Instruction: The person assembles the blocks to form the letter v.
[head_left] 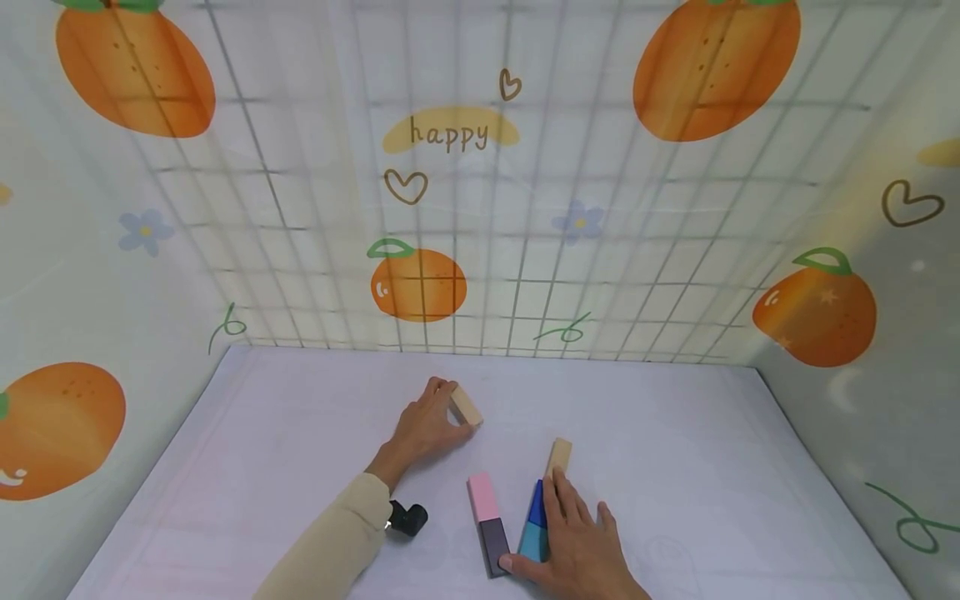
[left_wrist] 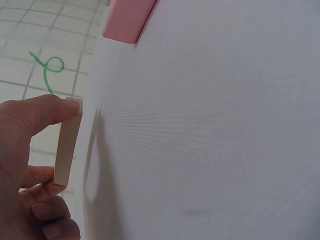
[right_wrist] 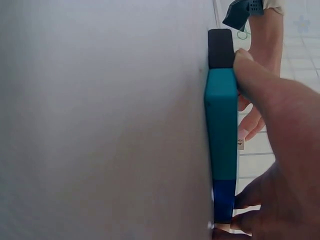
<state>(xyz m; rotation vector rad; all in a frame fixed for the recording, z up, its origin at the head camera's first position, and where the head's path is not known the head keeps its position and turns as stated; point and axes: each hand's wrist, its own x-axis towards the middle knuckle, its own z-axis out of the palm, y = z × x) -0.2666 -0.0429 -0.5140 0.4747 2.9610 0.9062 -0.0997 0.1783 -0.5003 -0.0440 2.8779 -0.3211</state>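
Note:
My left hand (head_left: 426, 423) pinches a plain wooden block (head_left: 467, 406) by its ends between thumb and fingers, close over the table; the left wrist view shows the grip from the side. My right hand (head_left: 581, 546) lies over the right row of blocks, its fingers extended. That row runs from a second wooden block (head_left: 558, 457) through a dark blue block (head_left: 536, 504) to a teal block (right_wrist: 222, 130). The right fingertips touch the wooden and blue end, while the thumb reaches the dark grey block (head_left: 493, 546). A pink block (head_left: 483, 497) lies end to end with the grey one.
The white tabletop (head_left: 675, 467) meets a pale curtain (head_left: 480, 208) with printed oranges at the back and sides. A black wrist camera (head_left: 408, 520) sticks out from the beige left sleeve (head_left: 337, 533).

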